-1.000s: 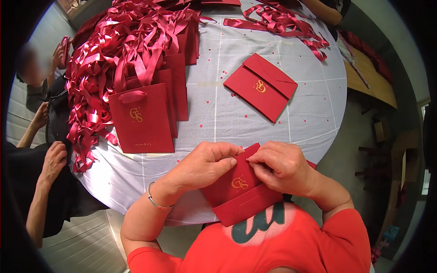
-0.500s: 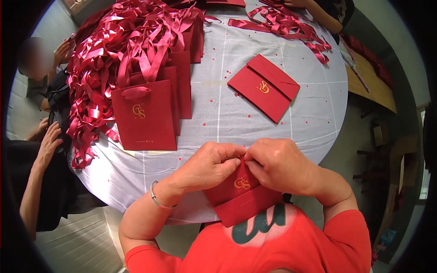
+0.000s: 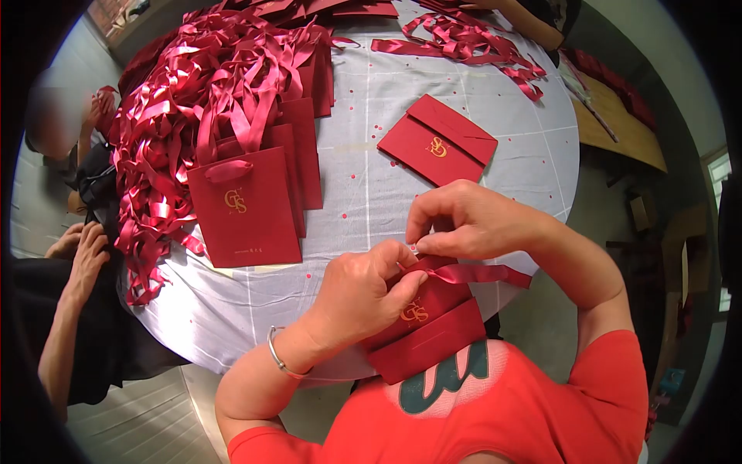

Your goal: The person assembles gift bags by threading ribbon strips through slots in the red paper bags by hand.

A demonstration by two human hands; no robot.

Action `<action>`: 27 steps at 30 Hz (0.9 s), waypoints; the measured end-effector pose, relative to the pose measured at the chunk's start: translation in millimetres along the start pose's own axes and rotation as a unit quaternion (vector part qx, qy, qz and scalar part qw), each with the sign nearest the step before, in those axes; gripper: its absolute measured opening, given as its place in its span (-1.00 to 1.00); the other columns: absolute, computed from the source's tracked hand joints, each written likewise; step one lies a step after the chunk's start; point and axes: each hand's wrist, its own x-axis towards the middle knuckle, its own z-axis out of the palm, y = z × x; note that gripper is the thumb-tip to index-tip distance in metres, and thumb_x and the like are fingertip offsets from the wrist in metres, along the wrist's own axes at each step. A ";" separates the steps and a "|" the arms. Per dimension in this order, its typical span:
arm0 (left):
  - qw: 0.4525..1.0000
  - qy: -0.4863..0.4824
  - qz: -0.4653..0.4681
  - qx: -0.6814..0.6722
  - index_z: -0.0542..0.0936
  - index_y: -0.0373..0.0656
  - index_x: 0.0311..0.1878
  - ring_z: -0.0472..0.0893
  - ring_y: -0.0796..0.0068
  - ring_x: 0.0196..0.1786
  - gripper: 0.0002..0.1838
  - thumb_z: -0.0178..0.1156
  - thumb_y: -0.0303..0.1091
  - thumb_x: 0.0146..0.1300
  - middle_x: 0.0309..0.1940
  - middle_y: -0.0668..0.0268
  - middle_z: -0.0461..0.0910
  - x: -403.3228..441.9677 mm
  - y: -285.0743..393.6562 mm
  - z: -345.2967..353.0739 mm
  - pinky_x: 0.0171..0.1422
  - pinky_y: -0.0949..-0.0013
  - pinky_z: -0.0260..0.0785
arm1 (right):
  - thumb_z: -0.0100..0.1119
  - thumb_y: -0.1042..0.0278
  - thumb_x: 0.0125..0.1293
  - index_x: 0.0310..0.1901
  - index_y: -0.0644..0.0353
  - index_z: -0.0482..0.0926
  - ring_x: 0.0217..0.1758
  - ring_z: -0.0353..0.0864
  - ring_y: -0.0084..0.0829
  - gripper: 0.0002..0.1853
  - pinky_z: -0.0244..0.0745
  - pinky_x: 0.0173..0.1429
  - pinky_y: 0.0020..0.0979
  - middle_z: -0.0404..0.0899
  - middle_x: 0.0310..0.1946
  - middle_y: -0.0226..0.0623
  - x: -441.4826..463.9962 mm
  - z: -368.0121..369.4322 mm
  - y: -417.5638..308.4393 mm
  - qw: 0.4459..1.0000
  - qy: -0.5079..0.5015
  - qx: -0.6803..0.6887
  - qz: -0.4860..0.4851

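A folded red paper gift bag point(image 3: 425, 340) with a gold emblem rests against my front at the table's near edge. My left hand point(image 3: 367, 290) is closed at the bag's upper edge, thumb and fingers pinching a red satin ribbon point(image 3: 487, 274) that stretches out to the right across the bag. Just above, my right hand point(image 3: 471, 224) is closed in a pinch, its fingertips close to the left ones. What lies between the right fingertips is too small to make out. Another folded red bag point(image 3: 437, 143) lies flat farther back.
Red bags point(image 3: 247, 216) with ribbon handles stand in a big heap on the left of the round table. Loose red ribbons point(image 3: 471, 46) lie at the far right. Small red dots dot the white cloth point(image 3: 340, 166). Other people's hands point(image 3: 89, 251) are at left; a forearm is at top right.
My right hand has moved up and away from the bag's top edge, and a length of ribbon now shows across it. My left hand stays at the bag, slightly lower.
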 end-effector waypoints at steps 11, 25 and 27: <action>0.989 0.074 0.103 0.082 0.52 -0.14 -0.30 0.64 0.34 -0.58 -0.75 0.45 -0.40 0.10 -0.58 0.30 0.63 -7.2 10.3 6.1 -0.50 0.36 0.41 | 0.32 0.48 0.26 0.04 0.31 0.58 -0.35 0.48 -0.71 -0.68 0.34 -0.34 -0.57 0.65 -0.33 -0.49 53.2 -12.5 13.0 0.918 -0.358 0.135 0.108; 1.000 0.013 0.025 0.009 0.52 -0.17 -0.29 0.65 0.23 -0.54 -0.80 0.38 -0.41 0.15 -0.55 0.24 0.64 -1.7 5.2 6.8 -0.47 0.32 0.43 | 0.21 0.63 0.18 -0.12 0.38 0.48 -0.26 0.71 -0.50 -0.78 0.55 -0.22 -0.48 0.69 -0.32 -0.19 47.1 -6.6 49.1 0.986 0.124 0.116 -0.012; 1.000 0.012 0.028 0.003 0.51 -0.18 -0.28 0.65 0.23 -0.54 -0.80 0.37 -0.40 0.17 -0.56 0.23 0.65 -0.4 2.0 8.8 -0.47 0.31 0.43 | 0.21 0.63 0.18 -0.11 0.36 0.52 -0.26 0.67 -0.54 -0.77 0.55 -0.20 -0.48 0.68 -0.19 -0.21 39.9 -4.9 44.8 0.984 0.125 0.126 0.000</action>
